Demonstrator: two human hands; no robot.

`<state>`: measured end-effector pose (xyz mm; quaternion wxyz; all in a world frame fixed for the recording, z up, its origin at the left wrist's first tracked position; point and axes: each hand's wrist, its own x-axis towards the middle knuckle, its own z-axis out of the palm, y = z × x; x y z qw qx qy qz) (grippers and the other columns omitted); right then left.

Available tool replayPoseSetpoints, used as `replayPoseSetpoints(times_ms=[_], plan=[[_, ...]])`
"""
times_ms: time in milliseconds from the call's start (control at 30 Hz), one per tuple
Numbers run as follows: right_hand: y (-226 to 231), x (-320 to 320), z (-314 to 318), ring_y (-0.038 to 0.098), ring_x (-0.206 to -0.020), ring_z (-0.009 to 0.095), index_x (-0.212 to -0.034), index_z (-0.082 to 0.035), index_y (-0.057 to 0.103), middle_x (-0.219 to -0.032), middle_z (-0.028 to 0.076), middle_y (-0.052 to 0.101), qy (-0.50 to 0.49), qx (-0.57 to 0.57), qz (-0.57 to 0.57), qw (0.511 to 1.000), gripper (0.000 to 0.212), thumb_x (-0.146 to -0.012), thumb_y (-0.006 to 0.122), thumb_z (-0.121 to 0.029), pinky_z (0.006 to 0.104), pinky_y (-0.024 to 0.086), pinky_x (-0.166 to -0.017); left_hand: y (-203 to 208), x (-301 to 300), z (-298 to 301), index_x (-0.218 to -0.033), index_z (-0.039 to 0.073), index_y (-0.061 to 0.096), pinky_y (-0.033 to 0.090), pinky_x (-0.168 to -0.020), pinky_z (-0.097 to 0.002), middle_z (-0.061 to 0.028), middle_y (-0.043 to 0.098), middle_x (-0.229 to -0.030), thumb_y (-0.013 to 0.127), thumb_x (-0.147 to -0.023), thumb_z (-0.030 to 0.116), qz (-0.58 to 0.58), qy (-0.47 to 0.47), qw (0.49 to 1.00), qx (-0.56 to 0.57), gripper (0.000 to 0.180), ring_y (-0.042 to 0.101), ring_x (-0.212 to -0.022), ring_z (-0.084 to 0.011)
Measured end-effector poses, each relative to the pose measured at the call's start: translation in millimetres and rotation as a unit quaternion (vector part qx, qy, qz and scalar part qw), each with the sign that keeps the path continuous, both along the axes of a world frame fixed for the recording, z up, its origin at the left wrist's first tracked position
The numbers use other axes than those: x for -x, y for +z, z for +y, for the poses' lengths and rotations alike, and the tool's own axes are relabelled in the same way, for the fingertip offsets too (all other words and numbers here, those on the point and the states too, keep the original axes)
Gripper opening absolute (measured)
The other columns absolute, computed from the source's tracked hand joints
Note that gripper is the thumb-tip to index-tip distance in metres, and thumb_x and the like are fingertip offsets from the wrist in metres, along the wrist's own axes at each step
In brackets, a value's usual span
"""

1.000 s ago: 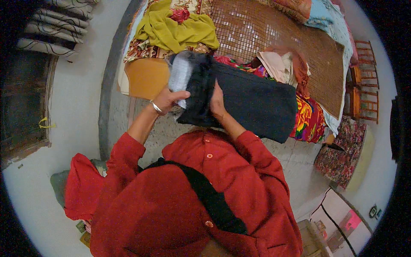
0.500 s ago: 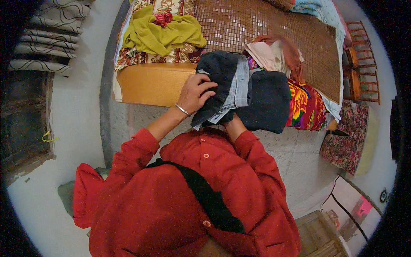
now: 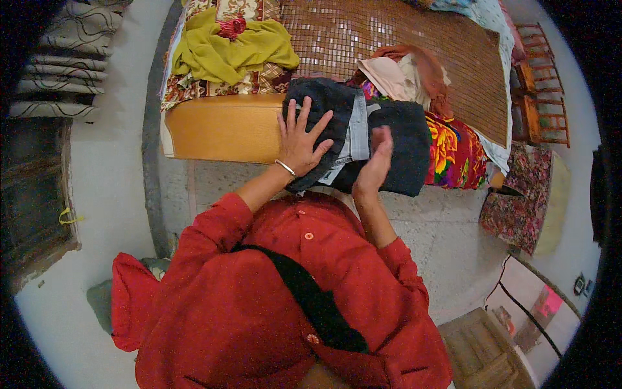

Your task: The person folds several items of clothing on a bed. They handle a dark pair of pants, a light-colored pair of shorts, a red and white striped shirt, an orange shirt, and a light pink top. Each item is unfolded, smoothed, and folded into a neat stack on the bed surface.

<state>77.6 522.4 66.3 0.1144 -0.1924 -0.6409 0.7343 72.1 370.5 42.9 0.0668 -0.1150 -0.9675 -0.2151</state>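
Note:
A pair of dark jeans [image 3: 395,155] lies folded across the bed's front edge, a pale blue-grey strip of its inner side [image 3: 357,129] turned outward down the middle. Flat on the left part of this bundle rests my left hand [image 3: 303,144], fingers spread, a silver bangle at the wrist. My right hand [image 3: 374,165] is raised edge-on over the jeans, just right of the pale strip. Its fingers are stretched out, slightly blurred at the tips, and hold nothing. Whether its lower edge touches the cloth I cannot tell.
A yellow-green cloth [image 3: 233,52] lies on a patterned pillow at the left. Behind the jeans are pink and rust-coloured clothes [image 3: 414,78] on a brown tiled mat [image 3: 363,32]. A bright floral cloth [image 3: 453,152] hangs at the right; a wooden chair [image 3: 541,97] stands beyond.
My right hand has come out from beneath the jeans and risen over them. My left hand has gone from curled fingers to spread flat. The view has shifted slightly.

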Motion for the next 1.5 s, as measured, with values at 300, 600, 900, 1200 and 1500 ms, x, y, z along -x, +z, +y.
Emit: replayPoseSetpoints(times_ms=[300,600,900,1200,1500], plan=[[9,12,-35,0.016,-0.130,0.044,-0.135,-0.018,0.037,-0.142,0.019,0.023,0.283,-0.552,0.178,0.764,0.065,-0.082,0.043,-0.055,0.0565,0.012,-0.104,-37,-6,15,-0.140,0.021,0.024,0.001,-0.103,-0.0604,-0.0199,0.004,-0.146,0.046,-0.084,0.041,0.046,0.082,0.991,0.095,0.064,0.000,-0.134,-0.0418],[-32,18,-31,0.011,-0.132,0.043,-0.138,-0.023,0.030,-0.146,0.015,0.015,0.299,-0.565,0.135,0.757,0.061,-0.086,0.041,-0.052,0.0600,0.010,-0.103,-25,-63,-21,-0.138,0.002,0.022,0.000,-0.104,-0.0592,-0.0248,-0.001,-0.145,0.051,-0.081,0.043,-0.128,-0.181,0.974,0.049,0.076,-0.004,-0.133,-0.0438],[-37,21,-25,0.018,-0.128,0.047,-0.138,-0.020,0.029,-0.145,0.018,0.017,0.228,-0.571,0.117,0.780,0.067,-0.081,0.053,-0.046,0.0587,0.017,-0.102,-33,-43,-20,-0.133,-0.002,0.026,0.039,-0.093,-0.0358,-0.0190,0.045,-0.119,0.071,-0.073,0.019,-0.096,0.200,0.902,-0.370,0.078,0.045,-0.110,-0.0286],[-56,24,9,0.027,-0.127,0.035,-0.140,-0.012,0.024,-0.142,0.017,0.023,0.257,-0.170,0.115,0.944,0.062,-0.091,0.032,-0.050,0.0460,0.020,-0.104,65,-17,29,-0.127,0.000,0.031,0.048,-0.078,-0.0297,-0.0104,0.057,-0.103,0.065,-0.077,0.006,-0.288,0.088,0.757,-0.580,0.060,0.057,-0.089,-0.0171],[-73,-16,101,0.049,-0.111,0.021,-0.133,-0.007,0.036,-0.127,0.009,0.046,0.204,0.647,0.077,0.730,0.048,-0.095,0.034,-0.036,0.0359,0.040,-0.095,50,11,135,-0.134,0.012,0.037,0.034,-0.095,-0.0418,-0.0136,0.048,-0.112,0.060,-0.080,0.021,-0.081,-0.320,0.920,-0.209,0.060,0.044,-0.107,-0.0303]])
